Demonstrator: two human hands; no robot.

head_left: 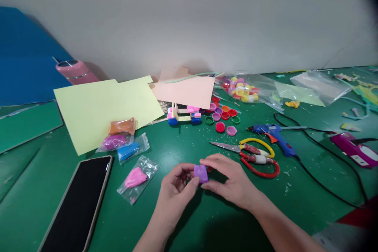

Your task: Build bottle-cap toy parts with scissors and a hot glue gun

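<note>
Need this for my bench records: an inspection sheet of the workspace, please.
Surface: green tabletop, small pale specks in places.
Job's things: purple piece, held; wheeled model standing beyond it.
Clutter: scissors and glue gun at right; loose caps, bagged caps and paper sheets further back; phone and small coloured packets at left.
Hands: left hand and right hand grip the purple piece by its edges.
Cables: black cables at right, one from the glue gun's handle.
Surroundings: pale wall behind; pink bottle and blue panel at far left.
</note>
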